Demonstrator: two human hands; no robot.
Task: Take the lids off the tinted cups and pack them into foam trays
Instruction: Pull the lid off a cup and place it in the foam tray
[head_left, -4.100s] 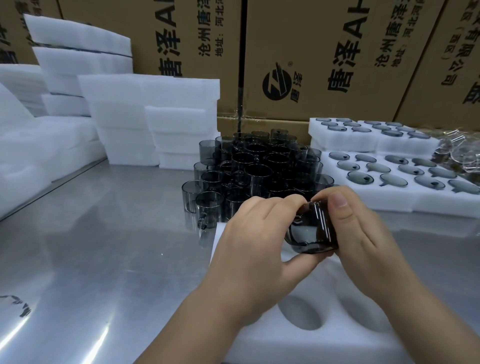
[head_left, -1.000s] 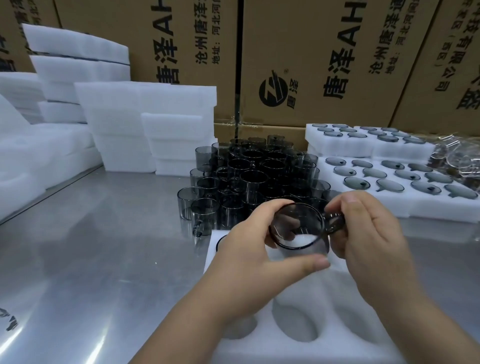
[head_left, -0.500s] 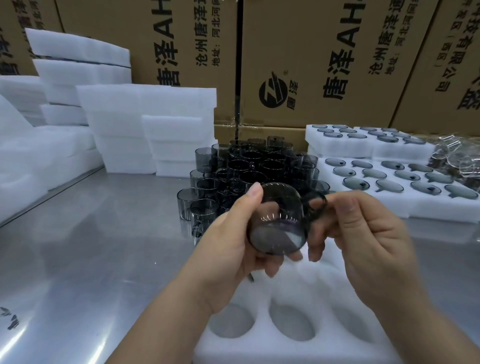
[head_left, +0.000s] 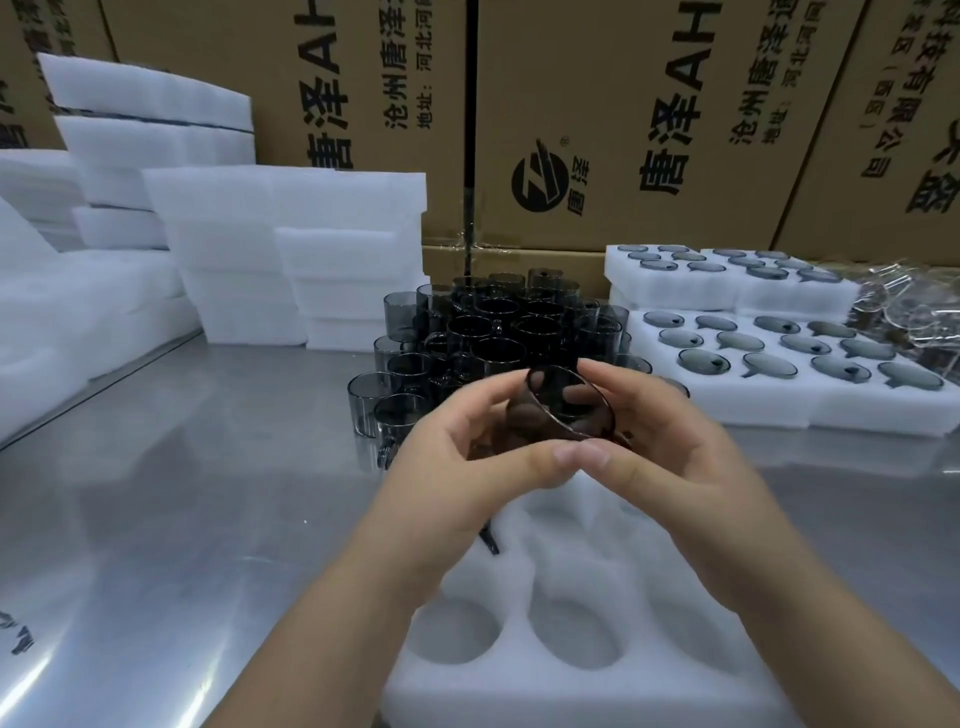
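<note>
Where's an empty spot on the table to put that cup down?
The biggest bare patch for the cup is the table left of the near tray, up to the foam stacks. A thinner strip lies right, between that tray and the lid trays. The near tray's front holes are empty. Behind it the cups stand packed tight.
</note>
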